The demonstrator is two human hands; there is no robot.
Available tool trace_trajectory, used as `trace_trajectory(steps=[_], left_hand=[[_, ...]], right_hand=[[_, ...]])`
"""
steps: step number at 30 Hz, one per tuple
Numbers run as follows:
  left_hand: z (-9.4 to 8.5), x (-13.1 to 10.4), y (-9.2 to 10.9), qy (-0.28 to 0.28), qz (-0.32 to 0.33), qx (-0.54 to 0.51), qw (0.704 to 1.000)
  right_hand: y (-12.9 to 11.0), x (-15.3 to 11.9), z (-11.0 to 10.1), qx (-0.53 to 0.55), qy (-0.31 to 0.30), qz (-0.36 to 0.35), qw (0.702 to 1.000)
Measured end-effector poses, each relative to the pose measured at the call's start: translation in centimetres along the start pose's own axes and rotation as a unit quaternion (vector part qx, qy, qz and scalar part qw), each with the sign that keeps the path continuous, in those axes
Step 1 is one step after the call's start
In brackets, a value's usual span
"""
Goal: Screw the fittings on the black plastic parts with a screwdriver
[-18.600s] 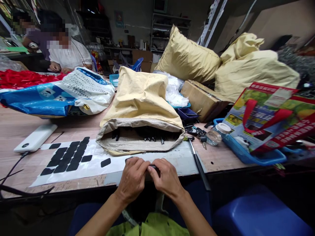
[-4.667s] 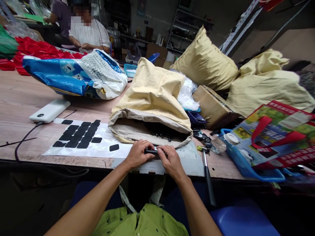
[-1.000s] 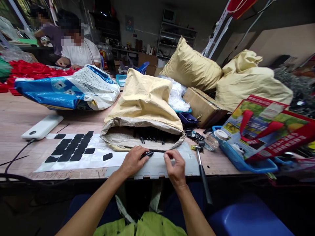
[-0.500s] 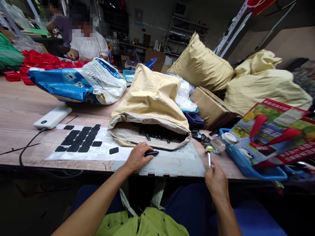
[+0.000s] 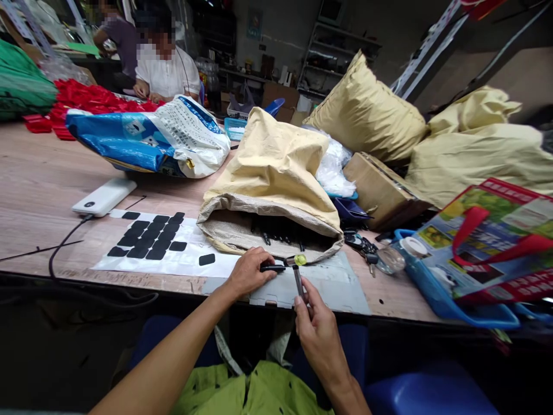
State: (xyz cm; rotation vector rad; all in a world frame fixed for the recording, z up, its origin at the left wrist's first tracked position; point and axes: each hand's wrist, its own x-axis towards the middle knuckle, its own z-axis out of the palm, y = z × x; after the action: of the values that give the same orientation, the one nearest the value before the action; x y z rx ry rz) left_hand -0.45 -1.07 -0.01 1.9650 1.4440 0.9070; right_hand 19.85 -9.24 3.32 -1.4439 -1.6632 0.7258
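Observation:
My left hand (image 5: 250,272) pinches a small black part (image 5: 273,268) over the grey board (image 5: 319,288) at the table's front edge. In my right hand (image 5: 313,316) is a small hammer (image 5: 298,279) with a yellow-green head, which is beside the right end of the black part. Whether they touch cannot be made out. Just behind both hands a cream cloth sack (image 5: 272,167) lies with its mouth open towards me, several black pieces inside. To the left, black rounded patches (image 5: 151,237) lie on a white sheet (image 5: 190,264).
A white power bank (image 5: 104,197) with a cable lies at left, a blue and white bag (image 5: 151,141) behind it. On the right are keys (image 5: 367,249), a clear jar (image 5: 391,260) and a blue tray (image 5: 466,311) holding a printed bag. Two people sit at the back left.
My right hand has moved left with the hammer, from beside the board to near the black part. My left hand keeps its hold. The view has shifted slightly.

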Motion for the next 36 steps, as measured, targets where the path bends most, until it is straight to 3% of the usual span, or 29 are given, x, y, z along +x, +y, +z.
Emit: trace_trajectory(steps=[8,11,16,21,24,27,31,36], left_hand=[[0.2,0.2,-0.1,-0.005,-0.003,0.010,1.000],[0.4,0.3,-0.1,0.005,-0.010,0.004,1.000],[0.5,0.2,-0.2,0.012,-0.014,-0.011,1.000],[0.7,0.1,-0.4,0.013,-0.010,-0.004,1.000],[0.6,0.0,-0.5,0.018,-0.001,-0.008,1.000],[0.2,-0.1,-0.5,0.015,0.008,-0.037,0.999],[-0.3,0.0,-0.5,0.006,0.017,-0.071,0.997],[-0.7,-0.1,-0.4,0.010,-0.006,-0.115,0.993]], right_hand=[[0.5,0.2,2.2,-0.098,-0.039,-0.129,0.986],[1.0,0.1,2.4,-0.124,-0.049,-0.129,0.983],[1.2,0.0,1.8,-0.107,0.000,-0.122,0.987],[1.2,0.3,1.1,-0.103,-0.024,-0.089,0.990],[1.8,1.0,-0.7,-0.125,0.024,-0.065,0.990],[3.4,2.0,-4.0,-0.225,0.069,-0.026,0.971],[6.9,3.3,-8.6,-0.409,0.023,0.061,0.910],[10.8,5.4,-11.1,-0.462,0.036,0.036,0.886]])
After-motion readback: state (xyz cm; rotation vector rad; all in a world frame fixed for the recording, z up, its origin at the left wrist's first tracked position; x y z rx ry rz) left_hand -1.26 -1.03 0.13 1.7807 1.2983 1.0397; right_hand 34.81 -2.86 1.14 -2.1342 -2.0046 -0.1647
